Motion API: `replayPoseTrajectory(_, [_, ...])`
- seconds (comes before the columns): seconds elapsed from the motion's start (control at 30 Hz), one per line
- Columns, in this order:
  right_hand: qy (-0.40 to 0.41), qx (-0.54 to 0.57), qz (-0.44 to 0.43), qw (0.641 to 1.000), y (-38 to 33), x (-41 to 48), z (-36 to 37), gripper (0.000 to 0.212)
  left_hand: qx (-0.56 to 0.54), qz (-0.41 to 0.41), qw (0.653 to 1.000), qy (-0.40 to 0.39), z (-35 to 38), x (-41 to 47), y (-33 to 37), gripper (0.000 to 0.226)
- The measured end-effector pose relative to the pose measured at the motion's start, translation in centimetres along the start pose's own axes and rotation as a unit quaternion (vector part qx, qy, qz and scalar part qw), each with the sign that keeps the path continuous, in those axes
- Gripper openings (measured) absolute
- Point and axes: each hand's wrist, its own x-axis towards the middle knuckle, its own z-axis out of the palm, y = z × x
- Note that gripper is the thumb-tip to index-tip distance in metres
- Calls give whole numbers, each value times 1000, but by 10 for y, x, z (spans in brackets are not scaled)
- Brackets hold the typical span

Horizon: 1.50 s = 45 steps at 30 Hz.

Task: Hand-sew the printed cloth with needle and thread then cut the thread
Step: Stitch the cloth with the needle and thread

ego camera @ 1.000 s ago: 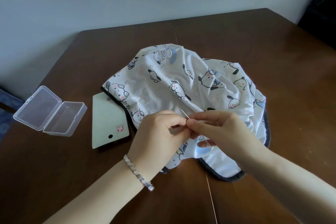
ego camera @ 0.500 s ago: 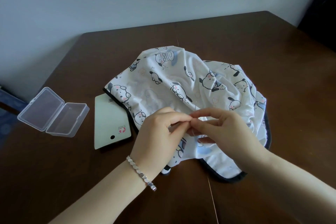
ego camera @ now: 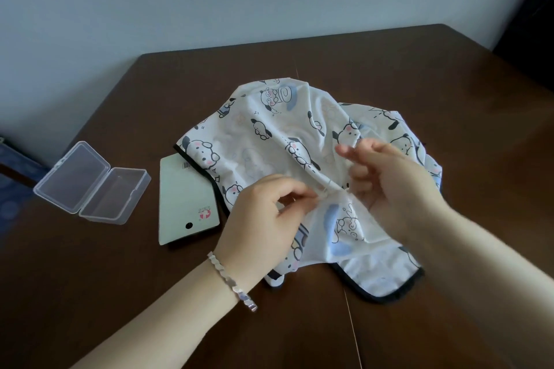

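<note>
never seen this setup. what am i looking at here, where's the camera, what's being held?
No machine: a person's two bare hands, filmed by one wide-angle camera worn on the head, looking forward and down. On the brown table lie a printed cloth, an open clear plastic box and a pale green card. The left hand, bracelet at the wrist, pinches a fold of the cloth. The right hand hangs over the cloth, fingers loosely curled; I cannot tell whether it holds anything.
</note>
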Motion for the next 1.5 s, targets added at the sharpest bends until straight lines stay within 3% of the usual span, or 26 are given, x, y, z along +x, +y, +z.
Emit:
replayPoseTrajectory(0.07, [-33, 111, 32, 993, -10, 14, 1, 25, -60, -63, 996, -20, -2, 1, 1, 11])
replayPoseTrajectory(0.13, [-55, 127, 21, 990, -10, 28, 3, 22, -134, -116, 983, -39, -4, 4, 0, 16])
replayPoseTrajectory(0.17, [-54, 88, 0, 995, -7, 35, 5, 21, -169, -134, 975, -47, -5, 5, 1, 17])
replayPoseTrajectory(0.23, [-24, -101, -88, 991, 0, 48, 3, 20, -214, -153, 963, -57, -6, 6, 2, 18])
replayPoseTrajectory(0.27, [-5, -232, -150, 961, 2, 54, -1, 21, -224, -156, 960, -61, -6, 6, 2, 18])
replayPoseTrajectory(0.37, [-8, -528, -271, 805, -1, 73, -17, 18, -242, -159, 955, -65, -8, 4, 3, 20])
replayPoseTrajectory(0.47, [-10, -676, -302, 672, -17, 98, -38, 16, -247, -164, 953, -65, -11, 4, 0, 21])
replayPoseTrajectory(0.57, [46, -749, -296, 591, -39, 118, -59, 22, -252, -163, 951, -73, -13, 4, -1, 16])
replayPoseTrajectory(0.63, [103, -754, -275, 587, -52, 126, -71, 23, -257, -161, 950, -70, -13, 5, -1, 19])
replayPoseTrajectory(0.67, [124, -741, -266, 604, -56, 126, -73, 21, -254, -161, 951, -65, -13, 5, -1, 20])
replayPoseTrajectory(0.77, [108, -662, -262, 694, -54, 113, -58, 21, -256, -167, 950, -68, -12, 6, -1, 17])
replayPoseTrajectory(0.83, [48, -619, -243, 745, -41, 94, -39, 18, -262, -176, 946, -69, -11, 7, -1, 22])
replayPoseTrajectory(0.93, [-106, -510, -115, 845, -15, 56, -16, 13, -261, -184, 945, -70, -10, 7, 0, 29])
replayPoseTrajectory(1.0, [-203, -454, -25, 867, -7, 37, -9, 11, -264, -186, 944, -73, -10, 8, 2, 29])
replayPoseTrajectory(1.07, [-256, -448, 6, 857, -7, 24, -7, 22, -266, -186, 943, -72, -11, 7, 1, 26])
replayPoseTrajectory(1.13, [-279, -467, -4, 839, -9, 17, -4, 19, -258, -181, 946, -70, -11, 7, 1, 22])
replayPoseTrajectory(1.33, [-263, -527, -46, 807, -11, 19, -6, 19, -239, -161, 954, -78, -9, 6, -1, 19])
replayPoseTrajectory(1.5, [-144, -663, -164, 716, -12, 34, -16, 20, -234, -141, 958, -90, -10, 5, 1, 16])
